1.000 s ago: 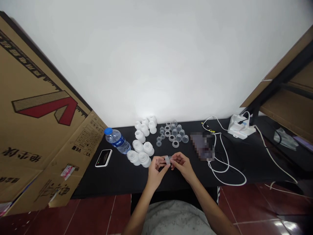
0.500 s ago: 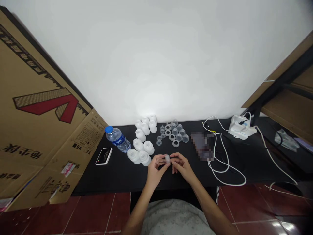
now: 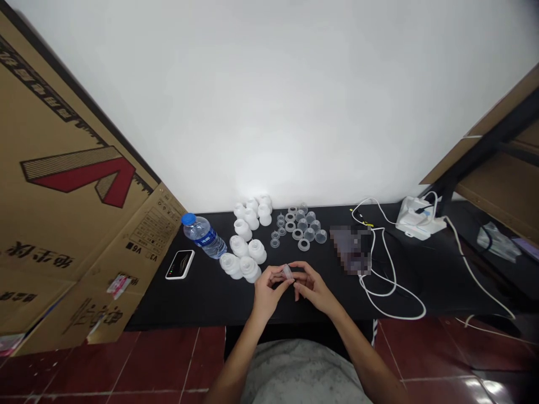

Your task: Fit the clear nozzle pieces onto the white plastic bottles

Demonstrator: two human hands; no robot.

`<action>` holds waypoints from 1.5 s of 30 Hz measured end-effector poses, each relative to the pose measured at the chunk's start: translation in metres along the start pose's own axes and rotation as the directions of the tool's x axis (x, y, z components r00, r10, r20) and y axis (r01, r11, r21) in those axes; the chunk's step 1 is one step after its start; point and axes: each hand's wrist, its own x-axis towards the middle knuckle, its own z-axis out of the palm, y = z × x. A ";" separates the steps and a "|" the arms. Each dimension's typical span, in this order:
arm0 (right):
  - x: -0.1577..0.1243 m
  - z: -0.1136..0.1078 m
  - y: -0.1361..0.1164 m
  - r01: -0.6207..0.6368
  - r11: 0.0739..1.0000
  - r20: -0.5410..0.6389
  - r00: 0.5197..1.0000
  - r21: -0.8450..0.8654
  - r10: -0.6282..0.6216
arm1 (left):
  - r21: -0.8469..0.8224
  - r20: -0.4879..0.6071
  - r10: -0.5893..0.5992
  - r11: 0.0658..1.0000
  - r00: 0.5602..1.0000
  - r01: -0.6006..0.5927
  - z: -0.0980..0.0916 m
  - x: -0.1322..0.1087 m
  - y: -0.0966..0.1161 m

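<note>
My left hand [image 3: 268,292] and my right hand [image 3: 312,286] meet above the near part of the black table [image 3: 197,294]. Together they pinch a small translucent plastic cap [image 3: 288,271] between their fingertips. Just left of my left hand lies a cluster of white plastic pieces [image 3: 245,249]. Behind my hands sit several small clear cups and rings [image 3: 301,223].
A water bottle with a blue cap [image 3: 204,235] and a phone [image 3: 179,264] lie at the left. A big cardboard box [image 3: 67,219] leans at the left edge. White cables [image 3: 385,280] and a white charger [image 3: 416,223] lie at the right, below a wooden shelf [image 3: 492,163].
My hands have stayed together on the small cap, only turning it slightly. The view has shifted up a little.
</note>
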 end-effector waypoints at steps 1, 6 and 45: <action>0.000 -0.001 0.001 -0.001 1.000 0.005 1.000 0.011 0.001 | 0.008 0.002 0.000 1.000 1.000 0.000 0.000 0.000 0.000; 0.000 -0.004 0.005 -0.002 1.000 0.022 1.000 0.031 0.001 | 0.037 0.013 -0.010 0.999 1.000 0.009 -0.001 -0.001 -0.002; 0.003 -0.006 0.004 0.008 1.000 -0.140 0.990 0.005 -0.007 | 0.151 0.061 0.043 0.987 0.997 -0.052 0.001 -0.004 0.003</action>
